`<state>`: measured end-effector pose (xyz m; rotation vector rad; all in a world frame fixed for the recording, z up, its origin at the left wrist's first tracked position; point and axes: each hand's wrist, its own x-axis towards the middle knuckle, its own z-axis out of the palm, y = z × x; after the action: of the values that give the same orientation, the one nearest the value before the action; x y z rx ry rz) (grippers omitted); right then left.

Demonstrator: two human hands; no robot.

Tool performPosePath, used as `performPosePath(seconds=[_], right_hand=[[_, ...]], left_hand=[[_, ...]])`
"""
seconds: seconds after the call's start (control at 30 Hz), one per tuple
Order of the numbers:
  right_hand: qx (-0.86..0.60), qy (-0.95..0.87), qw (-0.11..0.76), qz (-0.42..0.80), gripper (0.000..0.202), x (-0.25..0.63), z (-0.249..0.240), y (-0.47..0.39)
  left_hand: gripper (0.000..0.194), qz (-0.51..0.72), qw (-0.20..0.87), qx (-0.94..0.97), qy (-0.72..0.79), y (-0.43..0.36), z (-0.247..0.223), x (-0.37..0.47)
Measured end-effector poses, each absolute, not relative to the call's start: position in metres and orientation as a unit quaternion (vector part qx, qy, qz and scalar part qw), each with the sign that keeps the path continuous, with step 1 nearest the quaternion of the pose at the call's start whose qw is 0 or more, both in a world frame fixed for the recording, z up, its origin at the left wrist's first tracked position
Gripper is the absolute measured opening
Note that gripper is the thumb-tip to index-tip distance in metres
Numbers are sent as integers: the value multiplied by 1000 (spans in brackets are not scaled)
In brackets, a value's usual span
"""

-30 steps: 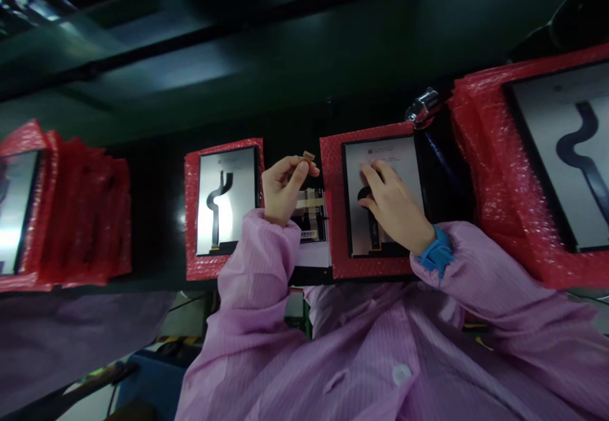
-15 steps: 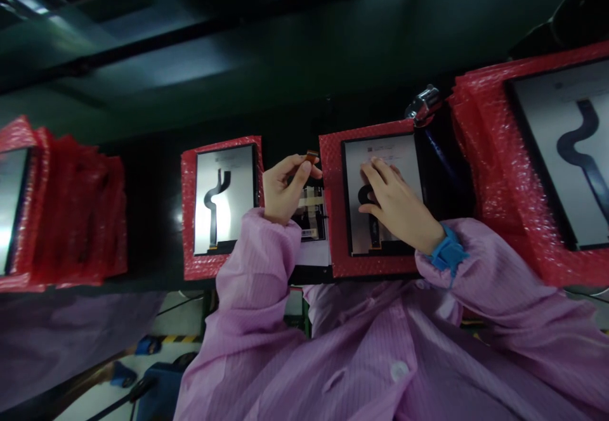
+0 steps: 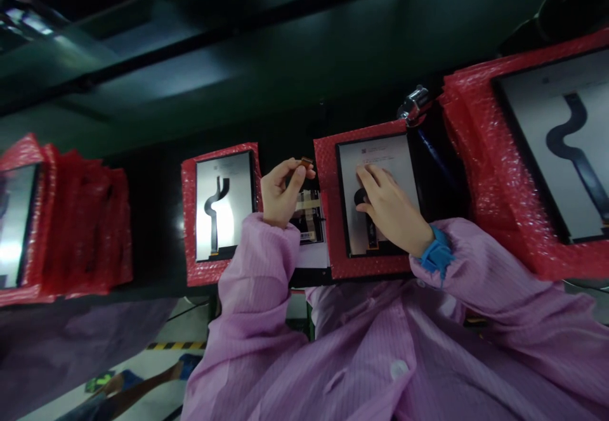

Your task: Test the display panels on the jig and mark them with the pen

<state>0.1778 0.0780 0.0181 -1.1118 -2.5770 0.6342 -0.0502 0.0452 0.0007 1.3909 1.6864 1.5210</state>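
Observation:
Between two display panels, my left hand (image 3: 281, 191) pinches a small orange-brown flex connector (image 3: 306, 162). My right hand (image 3: 391, 208) lies with its fingers apart on the back of the right display panel (image 3: 349, 155), partly covering its black ribbon cable (image 3: 372, 236). Red bubble wrap (image 3: 328, 218) lies under that panel. The left display panel (image 3: 228, 208), on its own red wrap, shows a curved black ribbon. Below my left hand sits a dark part with a barcode label (image 3: 310, 235), above a white sheet (image 3: 311, 257).
Red bubble-wrap stacks with panels stand at the far left (image 3: 85, 224) and far right (image 3: 480, 174) of the dark table (image 3: 155, 205). A shiny metal object (image 3: 415, 103) is behind the right panel. A person's legs (image 3: 143, 390) show at the lower left.
The view has shifted slightly. The connector in my left hand has tilted and dropped a little. My right hand remains on the panel. At the lower left, the other person's feet have moved.

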Motion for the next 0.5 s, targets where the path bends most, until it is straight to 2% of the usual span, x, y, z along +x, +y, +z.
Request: performPosePath(seconds=[0.27, 0.43, 0.5], right_hand=[[-365, -846, 229, 314, 58, 174, 12, 79], [-431, -761, 286, 390, 82, 170, 5, 81], [-430, -724, 307, 443, 82, 168, 0, 82]], left_hand=[[36, 533, 215, 548, 607, 44, -3, -54], [33, 509, 194, 588, 598, 42, 0, -54], [29, 487, 188, 609, 597, 42, 3, -53]])
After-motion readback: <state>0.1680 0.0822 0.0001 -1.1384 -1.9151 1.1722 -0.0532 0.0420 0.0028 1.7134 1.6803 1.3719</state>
